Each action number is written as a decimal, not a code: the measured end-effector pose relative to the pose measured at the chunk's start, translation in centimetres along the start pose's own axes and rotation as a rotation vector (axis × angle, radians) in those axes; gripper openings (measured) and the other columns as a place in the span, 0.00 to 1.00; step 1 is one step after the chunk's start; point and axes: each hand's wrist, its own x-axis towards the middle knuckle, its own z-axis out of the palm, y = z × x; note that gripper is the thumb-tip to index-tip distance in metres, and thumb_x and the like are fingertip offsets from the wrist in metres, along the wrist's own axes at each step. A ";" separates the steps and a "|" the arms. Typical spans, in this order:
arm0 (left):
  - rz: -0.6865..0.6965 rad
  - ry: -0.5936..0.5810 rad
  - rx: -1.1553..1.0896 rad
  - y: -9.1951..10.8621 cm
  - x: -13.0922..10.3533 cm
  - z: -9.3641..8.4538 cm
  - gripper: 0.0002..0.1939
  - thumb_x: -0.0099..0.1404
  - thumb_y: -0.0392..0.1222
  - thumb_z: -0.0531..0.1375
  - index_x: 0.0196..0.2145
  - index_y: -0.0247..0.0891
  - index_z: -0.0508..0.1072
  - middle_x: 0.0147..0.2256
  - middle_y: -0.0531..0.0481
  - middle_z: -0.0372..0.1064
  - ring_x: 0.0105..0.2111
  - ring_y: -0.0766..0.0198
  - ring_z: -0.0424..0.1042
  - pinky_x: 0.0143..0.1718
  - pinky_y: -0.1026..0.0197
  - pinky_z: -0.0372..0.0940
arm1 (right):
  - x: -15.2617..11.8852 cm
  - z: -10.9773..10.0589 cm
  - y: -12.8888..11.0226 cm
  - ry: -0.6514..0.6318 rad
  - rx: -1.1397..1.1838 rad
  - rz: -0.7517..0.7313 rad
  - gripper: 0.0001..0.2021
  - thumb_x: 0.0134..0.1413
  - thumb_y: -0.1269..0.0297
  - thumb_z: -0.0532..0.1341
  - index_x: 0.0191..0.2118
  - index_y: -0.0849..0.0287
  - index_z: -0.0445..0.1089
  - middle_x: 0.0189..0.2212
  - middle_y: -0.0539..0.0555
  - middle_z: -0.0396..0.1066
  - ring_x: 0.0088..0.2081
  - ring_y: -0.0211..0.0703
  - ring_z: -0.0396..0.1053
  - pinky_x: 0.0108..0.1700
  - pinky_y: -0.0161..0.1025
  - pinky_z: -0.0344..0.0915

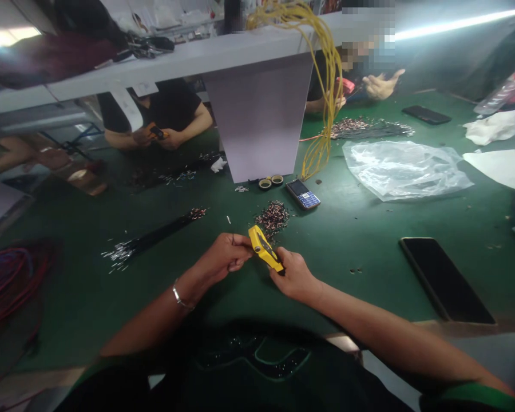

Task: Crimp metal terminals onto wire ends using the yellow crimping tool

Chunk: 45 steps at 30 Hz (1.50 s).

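A green table [352, 240] spread below: the right hand [296, 276] clamped a yellow tool [264, 249]; the left hand [223, 256] curled beside it, its hold unclear; clippings [273, 216] lay just beyond.

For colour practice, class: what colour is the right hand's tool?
The tool is mainly yellow: head view.

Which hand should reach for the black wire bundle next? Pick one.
Left, probably: the left hand is nearer the black wire bundle, while the right hand grips the yellow wire stripper. What the left pinches, if anything, is unclear.
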 end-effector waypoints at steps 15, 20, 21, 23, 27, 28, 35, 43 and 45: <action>0.017 0.016 0.082 -0.6 0.9 -0.8 0.07 0.47 0.37 0.64 0.25 0.31 0.74 0.12 0.57 0.61 0.11 0.77 0.51 0.13 0.69 0.45 | 0.7 0.4 0.4 0.045 0.026 0.047 0.06 0.46 0.67 0.54 0.26 0.54 0.52 0.17 0.46 0.58 0.19 0.37 0.57 0.24 0.34 0.53; 0.024 0.020 0.138 -0.8 1.0 -1.2 0.08 0.48 0.39 0.66 0.24 0.30 0.74 0.13 0.56 0.61 0.11 0.77 0.54 0.13 0.69 0.47 | 1.2 0.3 0.3 0.034 0.079 0.088 0.07 0.47 0.65 0.55 0.24 0.55 0.53 0.17 0.46 0.58 0.19 0.36 0.56 0.24 0.34 0.53; 0.034 0.028 0.135 -0.8 1.1 -1.3 0.08 0.48 0.39 0.65 0.24 0.30 0.74 0.13 0.56 0.61 0.11 0.77 0.54 0.13 0.69 0.47 | 1.2 0.2 0.3 0.033 0.099 0.107 0.07 0.47 0.65 0.55 0.24 0.55 0.54 0.17 0.46 0.57 0.19 0.36 0.56 0.24 0.34 0.54; 0.058 0.057 0.119 -0.8 1.1 -1.4 0.08 0.48 0.39 0.65 0.24 0.31 0.73 0.13 0.57 0.61 0.11 0.77 0.53 0.12 0.70 0.46 | 1.4 -0.1 0.4 0.016 0.172 0.171 0.07 0.47 0.64 0.55 0.24 0.56 0.55 0.17 0.45 0.57 0.19 0.36 0.56 0.23 0.33 0.54; 0.096 0.155 0.094 -0.5 1.0 -1.5 0.07 0.47 0.39 0.65 0.22 0.31 0.73 0.12 0.57 0.60 0.10 0.77 0.52 0.12 0.69 0.45 | 1.6 -0.8 0.7 -0.109 0.488 0.362 0.04 0.45 0.65 0.57 0.28 0.58 0.60 0.16 0.44 0.59 0.17 0.34 0.58 0.21 0.32 0.56; 0.104 0.170 0.093 -0.4 1.0 -1.5 0.07 0.47 0.39 0.65 0.22 0.31 0.73 0.12 0.57 0.60 0.10 0.77 0.52 0.12 0.69 0.45 | 1.7 -1.1 0.7 -0.141 0.569 0.394 0.05 0.45 0.65 0.57 0.30 0.59 0.61 0.16 0.43 0.60 0.16 0.34 0.58 0.21 0.33 0.57; 0.223 0.269 0.169 0.2 0.9 -2.2 0.07 0.47 0.38 0.64 0.26 0.31 0.75 0.17 0.54 0.66 0.14 0.75 0.56 0.16 0.68 0.49 | 2.5 -2.8 1.0 -0.285 0.850 0.302 0.12 0.41 0.66 0.64 0.36 0.62 0.66 0.28 0.51 0.69 0.28 0.39 0.67 0.33 0.38 0.64; 0.370 0.355 0.357 1.6 -0.1 -2.8 0.08 0.51 0.39 0.64 0.30 0.33 0.79 0.20 0.52 0.67 0.19 0.72 0.57 0.20 0.66 0.52 | 2.4 -3.1 1.7 -0.409 1.153 0.344 0.18 0.42 0.64 0.68 0.40 0.64 0.69 0.31 0.57 0.73 0.30 0.45 0.71 0.37 0.45 0.67; 0.405 0.349 0.382 1.7 -0.3 -2.6 0.07 0.51 0.39 0.64 0.29 0.34 0.79 0.22 0.51 0.69 0.20 0.71 0.59 0.21 0.66 0.53 | 2.2 -2.9 1.8 -0.437 1.168 0.358 0.18 0.42 0.64 0.69 0.41 0.64 0.69 0.32 0.58 0.74 0.31 0.46 0.72 0.37 0.46 0.67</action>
